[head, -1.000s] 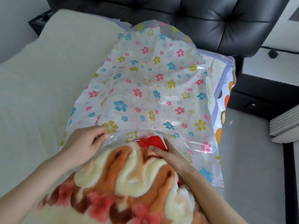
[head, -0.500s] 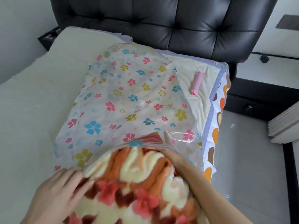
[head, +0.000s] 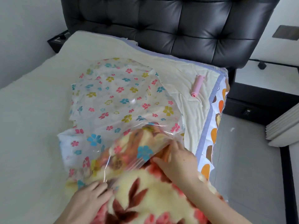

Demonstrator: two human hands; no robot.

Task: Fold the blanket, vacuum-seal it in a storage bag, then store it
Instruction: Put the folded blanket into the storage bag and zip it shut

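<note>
Blanket [head: 145, 185], folded on the bed [head: 32, 126], lies partly inside the flowered storage bag [head: 121, 97], whose mouth rim the left hand [head: 90, 196] pinches and the right hand [head: 178, 160] grips: bagging step, probably next drawing the rim fully over it.

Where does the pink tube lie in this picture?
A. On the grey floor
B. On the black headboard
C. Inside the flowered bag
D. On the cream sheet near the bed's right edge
D: the pink tube lies on the bare cream sheet, beside the flowered bag and not touching it.
</note>
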